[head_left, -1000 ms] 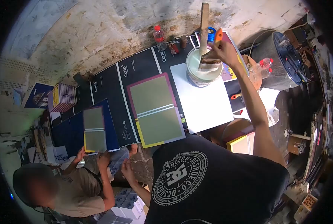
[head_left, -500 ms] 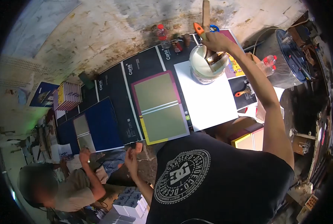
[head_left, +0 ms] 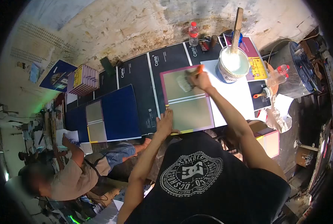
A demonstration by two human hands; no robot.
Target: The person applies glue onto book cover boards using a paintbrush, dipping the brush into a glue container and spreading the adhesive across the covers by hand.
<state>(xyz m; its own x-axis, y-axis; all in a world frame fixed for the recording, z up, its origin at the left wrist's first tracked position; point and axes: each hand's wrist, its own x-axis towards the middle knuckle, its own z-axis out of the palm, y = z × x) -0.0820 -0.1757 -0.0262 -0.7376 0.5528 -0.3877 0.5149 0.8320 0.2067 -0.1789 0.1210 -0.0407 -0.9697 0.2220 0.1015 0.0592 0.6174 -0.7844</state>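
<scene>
There are two brushes (head_left: 185, 83), three red-capped bottles (head_left: 193, 35), one bucket (head_left: 221, 73), one wooden stick (head_left: 237, 30), one drum (head_left: 281, 86) and one book stack (head_left: 84, 79).

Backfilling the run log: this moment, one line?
right hand: gripping brush on cover | left hand: on cover's left edge | bucket: on white sheet, stick inside

The person wears a plain black T-shirt (head_left: 233, 190) with short sleeves. Its round white print (head_left: 191, 174) rings a blocky central logo with lettering that reads DCSHOECO, edged by dashes. The left hand (head_left: 165, 123) and right hand (head_left: 201, 81) are bare.
</scene>
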